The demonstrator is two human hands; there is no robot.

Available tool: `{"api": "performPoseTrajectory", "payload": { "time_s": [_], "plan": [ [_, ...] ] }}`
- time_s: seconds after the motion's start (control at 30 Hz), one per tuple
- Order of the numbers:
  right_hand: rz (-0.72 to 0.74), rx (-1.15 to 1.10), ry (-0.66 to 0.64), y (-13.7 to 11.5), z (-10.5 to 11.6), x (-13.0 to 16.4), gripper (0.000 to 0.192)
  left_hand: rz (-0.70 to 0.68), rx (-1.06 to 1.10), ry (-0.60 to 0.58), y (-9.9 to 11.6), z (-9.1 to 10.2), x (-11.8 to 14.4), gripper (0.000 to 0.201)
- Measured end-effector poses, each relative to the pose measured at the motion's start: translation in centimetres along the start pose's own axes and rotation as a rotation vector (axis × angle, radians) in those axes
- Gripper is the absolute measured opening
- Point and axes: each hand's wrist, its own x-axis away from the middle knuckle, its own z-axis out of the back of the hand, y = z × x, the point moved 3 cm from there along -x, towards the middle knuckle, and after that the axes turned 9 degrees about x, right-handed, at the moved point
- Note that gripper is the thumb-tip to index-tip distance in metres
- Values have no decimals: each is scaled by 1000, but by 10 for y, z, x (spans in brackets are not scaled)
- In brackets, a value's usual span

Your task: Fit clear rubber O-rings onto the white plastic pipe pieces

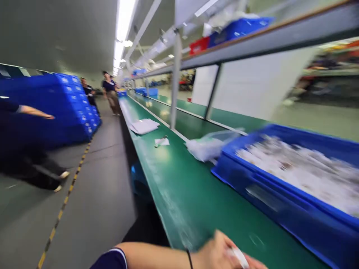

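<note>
At the bottom edge, over the green bench, my left hand [214,251] reaches in with a dark band round the wrist. Its fingers are closed on a small white piece [239,257], too blurred for its kind to show. Close against that piece are the fingers of my right hand [255,263], mostly cut off by the frame, so their grip is unclear. To the right of both hands stands a large blue bin [280,200], filled with many small white and clear wrapped pieces [303,168].
A clear plastic bag [206,147] lies beside the bin. Farther along the green bench [168,179] are a small white slip [162,142] and white sheets [144,126]. A shelf [269,31] runs above. Across the aisle, a person [25,142] walks near stacked blue crates [75,101].
</note>
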Motion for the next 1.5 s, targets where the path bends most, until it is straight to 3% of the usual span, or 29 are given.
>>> {"api": "performPoseTrajectory", "payload": {
  "time_s": [0.03,0.1,0.17,0.27,0.5,0.73,1.13,1.27,1.37,1.5],
  "plan": [
    [-65,-31,4,10,5,16,29,46,-21,-32,-5,-2,0,72],
    [-128,-231,-30,16,6,36,39,-14,-270,-58,-4,-4,0,63],
    [-137,-497,-85,12,2,40,42,-54,-376,-106,3,-6,-1,57],
    [-155,-669,-93,2,-1,36,43,-74,-406,-156,11,-8,1,49],
    [-132,-728,-110,-5,-1,38,40,-66,-429,-177,10,-3,1,46],
    [-163,-752,-118,-13,-2,38,43,45,-326,-186,7,-2,-2,47],
    [-49,-820,-172,-14,-2,39,37,12,-443,-168,6,-2,6,46],
    [-39,-798,-120,-11,-7,38,41,-18,-508,-148,8,-1,7,41],
    [-4,-782,-90,-9,-6,37,40,-16,-500,-163,7,-1,4,40],
    [54,-788,-141,-11,-6,37,38,2,-450,-142,7,-1,2,39]
  ]
}}
